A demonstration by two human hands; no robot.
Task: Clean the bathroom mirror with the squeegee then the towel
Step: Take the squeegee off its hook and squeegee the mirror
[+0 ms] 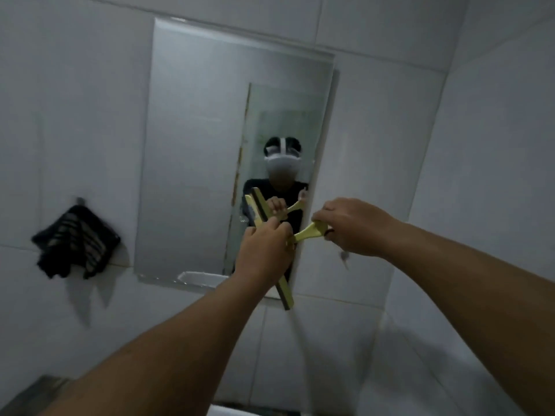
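The fingers of the left hand (264,250) are being curled around the neck of the yellow squeegee (309,231), where the handle meets the blade bar. The fingers of the right hand (351,226) are being closed in a pinch on the outer end of the handle, beside a small dark loop at that end. The handle is being held level between the two hands, which are a short way apart.

The blade bar (285,291) is being held steeply tilted, its upper end lying up and to the left and its lower end down and to the right. The middle of the bar is being hidden by the left hand. The bar is being held in front of the lower right part of the bathroom mirror (195,145); whether the rubber edge is touching the glass cannot be told. The lower end of the bar is being shown past the bottom edge of the mirror, over the white wall tile (495,145).

The hands, the squeegee and a person wearing a white head-mounted device are being reflected in the mirror. A dark striped towel (75,241) is being held on a wall hook to the left of the mirror, well apart from both hands. Both bare forearms are being extended from the bottom edge toward the mirror.
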